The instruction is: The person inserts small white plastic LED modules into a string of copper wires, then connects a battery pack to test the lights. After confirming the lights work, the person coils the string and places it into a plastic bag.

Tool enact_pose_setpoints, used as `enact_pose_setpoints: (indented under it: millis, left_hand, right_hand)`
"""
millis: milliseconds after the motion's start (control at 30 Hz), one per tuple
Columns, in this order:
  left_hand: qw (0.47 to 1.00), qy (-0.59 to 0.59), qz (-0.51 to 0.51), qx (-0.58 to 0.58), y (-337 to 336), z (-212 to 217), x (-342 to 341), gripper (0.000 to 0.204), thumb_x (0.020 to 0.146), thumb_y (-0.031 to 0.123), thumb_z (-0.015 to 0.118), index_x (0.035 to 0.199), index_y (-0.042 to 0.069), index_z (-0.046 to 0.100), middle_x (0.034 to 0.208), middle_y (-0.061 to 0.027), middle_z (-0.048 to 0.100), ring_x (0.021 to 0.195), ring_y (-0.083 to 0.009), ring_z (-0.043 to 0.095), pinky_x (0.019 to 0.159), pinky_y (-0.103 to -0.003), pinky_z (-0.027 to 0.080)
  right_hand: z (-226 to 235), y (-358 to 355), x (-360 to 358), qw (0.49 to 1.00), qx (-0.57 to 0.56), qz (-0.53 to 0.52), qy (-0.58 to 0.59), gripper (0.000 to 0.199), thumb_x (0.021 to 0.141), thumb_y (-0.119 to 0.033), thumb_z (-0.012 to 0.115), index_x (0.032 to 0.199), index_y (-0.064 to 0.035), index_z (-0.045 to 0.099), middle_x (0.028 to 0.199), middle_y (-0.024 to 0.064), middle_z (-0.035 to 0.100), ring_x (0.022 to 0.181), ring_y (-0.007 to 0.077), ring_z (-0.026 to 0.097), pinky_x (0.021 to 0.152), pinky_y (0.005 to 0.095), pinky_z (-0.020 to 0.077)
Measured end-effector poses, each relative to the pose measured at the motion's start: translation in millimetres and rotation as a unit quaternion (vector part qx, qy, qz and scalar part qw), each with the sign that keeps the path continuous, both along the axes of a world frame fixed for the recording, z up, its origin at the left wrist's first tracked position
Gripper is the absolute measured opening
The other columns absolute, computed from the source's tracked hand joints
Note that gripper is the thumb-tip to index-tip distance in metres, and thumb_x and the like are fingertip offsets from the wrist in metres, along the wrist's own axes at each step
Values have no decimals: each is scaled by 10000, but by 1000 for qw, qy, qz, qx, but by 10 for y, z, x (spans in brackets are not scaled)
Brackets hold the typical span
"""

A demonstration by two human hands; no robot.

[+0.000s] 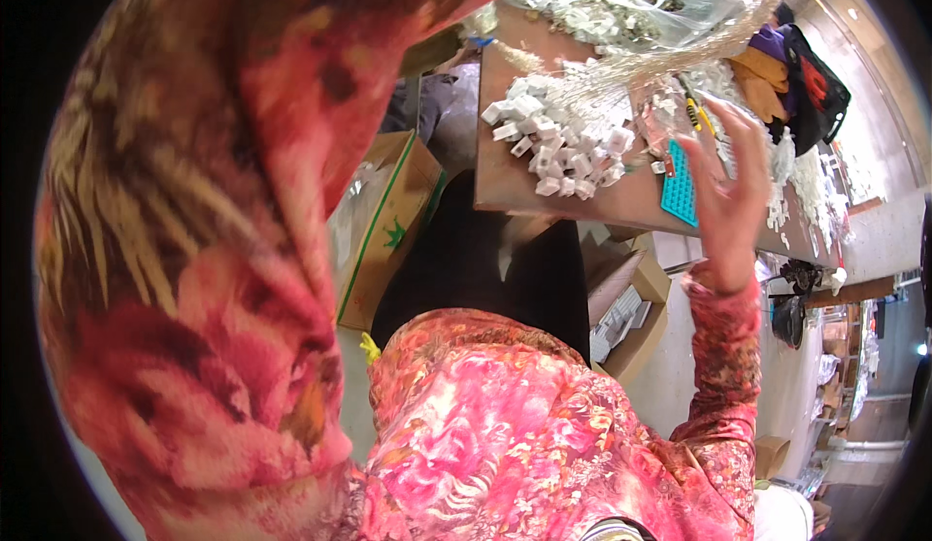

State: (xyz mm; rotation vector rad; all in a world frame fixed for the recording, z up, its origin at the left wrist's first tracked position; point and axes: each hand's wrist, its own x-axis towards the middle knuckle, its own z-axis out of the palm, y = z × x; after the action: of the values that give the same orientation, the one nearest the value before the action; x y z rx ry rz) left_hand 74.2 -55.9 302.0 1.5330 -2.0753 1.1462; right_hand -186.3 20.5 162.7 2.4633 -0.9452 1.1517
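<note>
My right hand [730, 187] is raised over the right part of the brown table [515, 167], slightly blurred, its fingers apart and nothing seen in them. Nearest to it lies a teal tray [679, 187] with a grid of small cells. Behind the fingers is a yellow-and-black hand tool [694, 114]. My left arm, in a floral sleeve, is lifted close in front of the view and runs past the top edge; its hand is out of sight. A heap of small white block-shaped pieces [558, 143] lies on the table, with a bundle of thin pale wires [670, 61] beyond it.
A clear plastic bag [670, 2] of pale pieces lies at the far side. Open cardboard boxes stand left [388, 230] and right [636, 308] of my legs. Dark and orange cloth [767, 80] sits at far right. Another person's legs [427, 104] show beyond the left box.
</note>
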Motion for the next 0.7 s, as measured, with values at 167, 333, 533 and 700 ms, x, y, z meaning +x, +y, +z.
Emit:
enact_pose_setpoints:
  millis: [167,333,533,700]
  left_hand:
    - [1000,-4,11,5,-24,8,-13,85,710,126,631,733,67,688,695,-123,657,667,-281,654,594,-390,513]
    - [999,-11,30,18,-111,54,-40,84,709,123,632,737,66,687,698,-120,658,667,-280,653,593,-387,513]
    - [998,-21,55,30,-201,141,-60,84,708,120,634,741,64,687,701,-117,659,667,-277,652,592,-383,513]
    - [996,-55,62,26,-161,169,-56,84,707,118,634,744,63,687,705,-115,660,668,-276,652,591,-380,514]
  right_hand:
    - [-299,-272,152,999,29,-37,-8,443,789,-151,729,1211,-137,598,960,92,630,832,223,635,707,340,501]
    - [-424,-298,63,945,254,55,-199,358,846,-27,656,1200,-54,606,851,74,664,702,110,646,617,245,509]
    - [-327,-293,15,859,356,150,-337,253,902,-75,612,1144,-3,601,855,38,659,661,66,606,567,191,460]
    - [-299,-139,-41,841,369,179,-353,263,891,-37,603,1153,-21,606,826,30,659,644,62,588,552,195,452]
